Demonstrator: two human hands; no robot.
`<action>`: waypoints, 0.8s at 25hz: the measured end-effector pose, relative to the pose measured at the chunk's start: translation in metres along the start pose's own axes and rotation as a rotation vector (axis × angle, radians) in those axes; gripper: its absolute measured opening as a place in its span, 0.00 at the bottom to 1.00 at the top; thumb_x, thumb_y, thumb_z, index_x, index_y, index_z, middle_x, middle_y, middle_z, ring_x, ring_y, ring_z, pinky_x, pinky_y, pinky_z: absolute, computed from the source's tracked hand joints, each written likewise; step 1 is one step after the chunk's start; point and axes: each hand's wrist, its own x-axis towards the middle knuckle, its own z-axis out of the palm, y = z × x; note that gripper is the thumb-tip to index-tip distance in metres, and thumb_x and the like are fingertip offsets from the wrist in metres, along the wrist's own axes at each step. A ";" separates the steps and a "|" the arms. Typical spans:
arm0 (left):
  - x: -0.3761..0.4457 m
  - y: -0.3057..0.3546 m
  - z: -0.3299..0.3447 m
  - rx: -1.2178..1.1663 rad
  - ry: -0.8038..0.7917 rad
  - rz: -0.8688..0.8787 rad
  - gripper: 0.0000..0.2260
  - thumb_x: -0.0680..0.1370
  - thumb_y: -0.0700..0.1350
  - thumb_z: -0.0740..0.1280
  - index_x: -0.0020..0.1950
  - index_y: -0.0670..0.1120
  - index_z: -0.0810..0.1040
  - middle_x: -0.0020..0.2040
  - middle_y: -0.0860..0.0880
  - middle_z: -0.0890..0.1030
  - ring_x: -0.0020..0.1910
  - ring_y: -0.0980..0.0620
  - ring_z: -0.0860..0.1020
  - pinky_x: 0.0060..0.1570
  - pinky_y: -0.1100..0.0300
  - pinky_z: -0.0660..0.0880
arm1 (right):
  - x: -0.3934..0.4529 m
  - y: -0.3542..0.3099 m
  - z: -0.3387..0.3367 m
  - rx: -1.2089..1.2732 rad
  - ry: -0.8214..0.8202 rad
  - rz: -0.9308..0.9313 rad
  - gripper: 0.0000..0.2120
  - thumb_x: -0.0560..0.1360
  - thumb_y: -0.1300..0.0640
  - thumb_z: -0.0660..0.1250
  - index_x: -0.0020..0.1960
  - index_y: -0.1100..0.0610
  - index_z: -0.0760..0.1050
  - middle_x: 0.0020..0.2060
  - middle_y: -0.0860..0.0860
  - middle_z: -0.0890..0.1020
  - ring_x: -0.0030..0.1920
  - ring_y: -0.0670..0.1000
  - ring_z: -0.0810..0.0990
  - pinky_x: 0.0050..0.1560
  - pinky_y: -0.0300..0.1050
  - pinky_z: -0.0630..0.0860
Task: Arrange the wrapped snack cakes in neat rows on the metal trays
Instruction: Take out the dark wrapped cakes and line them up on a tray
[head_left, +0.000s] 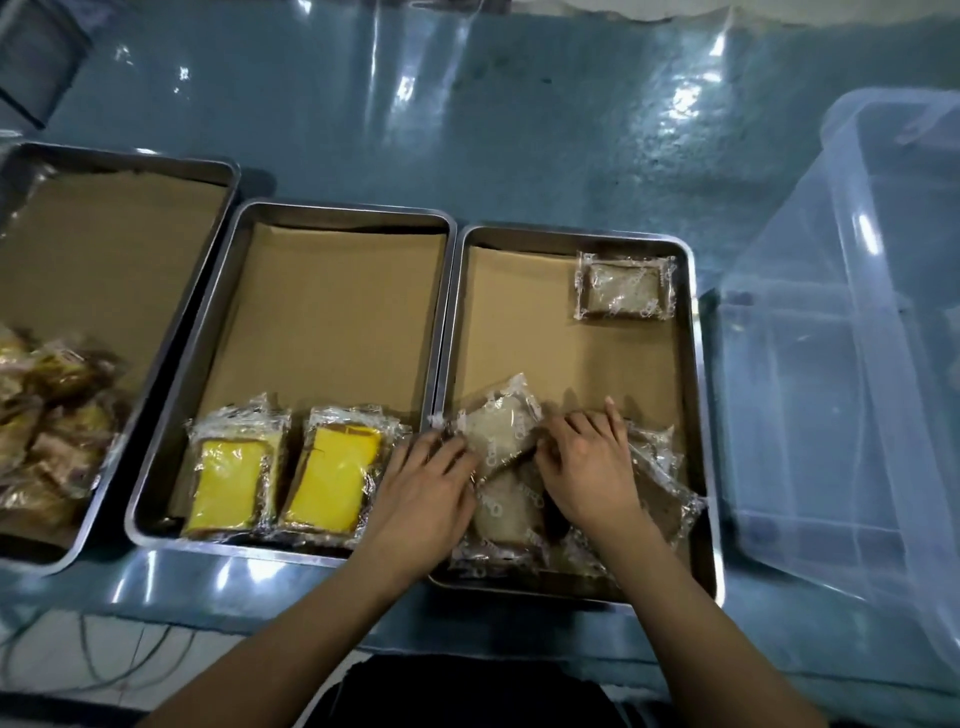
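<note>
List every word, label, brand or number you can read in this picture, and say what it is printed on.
Nothing reads with certainty.
Wrapper of the pale cake held between the left hand and right hand: small white repeated lettering, too blurred to read.
Wrapper of the lone cake at the far corner of the right tray: white marks along the edges, too small to read.
Wrappers of the two yellow cakes: no text legible.

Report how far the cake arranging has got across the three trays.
Done: two yellow cakes sit side by side in the middle tray, and one pale cake lies squared in the right tray's far corner. In hand: the left hand and right hand hold a tilted pale cake. Left: loose cakes beneath it and the heap in the left tray.
</note>
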 end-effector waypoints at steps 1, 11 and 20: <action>0.004 -0.003 -0.002 0.017 -0.008 -0.038 0.18 0.78 0.51 0.60 0.67 0.52 0.76 0.68 0.48 0.74 0.69 0.43 0.69 0.67 0.44 0.66 | -0.003 0.000 0.000 -0.011 -0.003 0.002 0.15 0.76 0.50 0.62 0.59 0.54 0.79 0.47 0.51 0.84 0.56 0.56 0.79 0.77 0.60 0.57; 0.009 -0.006 0.003 0.022 -0.051 -0.076 0.22 0.80 0.51 0.58 0.74 0.49 0.70 0.72 0.47 0.72 0.73 0.41 0.65 0.71 0.42 0.62 | -0.012 -0.010 0.008 -0.017 -0.038 0.017 0.16 0.76 0.48 0.64 0.61 0.52 0.77 0.54 0.52 0.85 0.65 0.54 0.76 0.78 0.61 0.52; 0.035 -0.008 0.006 -0.019 -0.101 -0.063 0.28 0.81 0.56 0.48 0.79 0.50 0.61 0.79 0.46 0.63 0.79 0.42 0.54 0.77 0.44 0.51 | -0.001 -0.012 0.011 0.166 0.157 0.083 0.13 0.77 0.62 0.69 0.59 0.52 0.82 0.51 0.51 0.86 0.57 0.51 0.83 0.75 0.54 0.63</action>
